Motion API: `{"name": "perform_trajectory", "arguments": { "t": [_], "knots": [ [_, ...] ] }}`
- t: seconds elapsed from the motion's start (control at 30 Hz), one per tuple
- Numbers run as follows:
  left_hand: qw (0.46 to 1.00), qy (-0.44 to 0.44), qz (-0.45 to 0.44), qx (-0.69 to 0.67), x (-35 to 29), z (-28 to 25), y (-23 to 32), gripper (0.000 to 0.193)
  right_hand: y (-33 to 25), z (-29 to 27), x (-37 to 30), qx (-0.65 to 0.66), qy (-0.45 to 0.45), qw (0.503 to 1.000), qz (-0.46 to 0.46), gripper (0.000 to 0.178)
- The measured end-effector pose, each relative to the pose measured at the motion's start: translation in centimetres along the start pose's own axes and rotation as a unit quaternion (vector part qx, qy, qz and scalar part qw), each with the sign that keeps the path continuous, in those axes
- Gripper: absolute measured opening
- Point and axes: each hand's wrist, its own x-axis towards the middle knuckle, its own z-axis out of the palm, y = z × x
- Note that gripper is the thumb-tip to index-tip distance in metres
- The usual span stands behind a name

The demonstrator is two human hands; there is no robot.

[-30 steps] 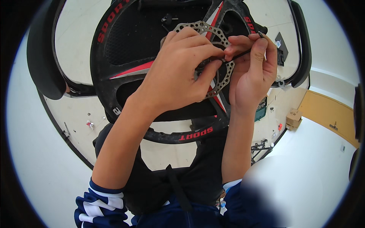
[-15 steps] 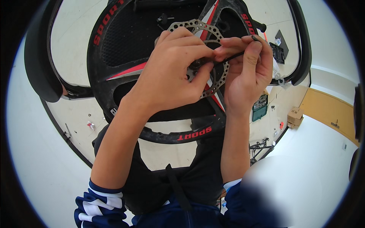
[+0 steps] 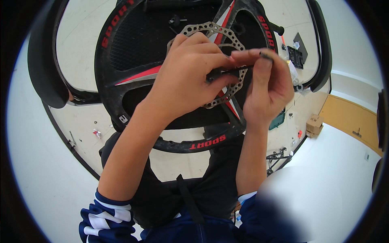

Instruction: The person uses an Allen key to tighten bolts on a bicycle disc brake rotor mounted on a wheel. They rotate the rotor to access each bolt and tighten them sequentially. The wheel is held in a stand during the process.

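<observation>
A bicycle wheel [image 3: 106, 77] with a black rim and broad black, red and white spokes lies flat before me. At its middle sits a silver, hole-drilled brake disc [image 3: 197, 28], partly covered by my hands. My left hand [image 3: 182, 75] reaches over the hub, thumb and fingers closed around one end of a thin black rod-like tool [image 3: 242, 69]. The tool's other end is pinched in my right hand [image 3: 270, 87], its dark tip showing beside the thumb. My right fingers are blurred. The hub under my left hand is mostly hidden.
A small black part with a pin [image 3: 176, 20] lies within the wheel, beyond the disc. Black armrests [image 3: 46, 69] flank the wheel. On the floor are a black tool case [image 3: 295, 57], a green case [image 3: 278, 120] and cardboard boxes [image 3: 314, 124].
My right hand has shifted slightly down and right, and the rod now lies flatter. The left hand has moved slightly right. Both hands keep their hold.
</observation>
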Motion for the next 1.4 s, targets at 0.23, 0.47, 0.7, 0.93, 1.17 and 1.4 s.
{"name": "perform_trajectory", "arguments": {
  "t": [0.23,0.47,0.7,0.93,1.17,1.4],
  "knots": [
    [0.999,-0.01,0.051,0.014,0.0,0.1,0.2,0.024,-2.3,-2.3,-0.9,-0.155,-0.068,0.985,0.005,0.022],
    [1.0,-0.01,0.006,-0.012,0.1,0.1,0.3,0.021,-0.5,-1.7,-0.8,-0.09,0.024,0.995,0.023,0.022],
    [0.999,-0.032,0.025,0.008,0.1,0.0,0.2,0.02,-1.9,-1.1,-0.9,-0.062,0.004,0.995,0.082,0.018],
    [1.0,-0.007,0.012,-0.001,0.2,-0.4,0.2,0.018,-1.5,-1.0,-1.1,-0.1,0.032,0.993,0.06,0.021],
    [0.999,-0.016,0.008,-0.051,0.0,0.4,0.3,0.019,-1.2,0.0,-0.7,-0.11,0.068,0.99,0.053,0.019],
    [1.0,-0.017,0.021,-0.012,-0.1,-0.1,0.5,0.021,-1.7,-0.8,-1.1,-0.138,0.019,0.989,0.044,0.022]
  ]
}}
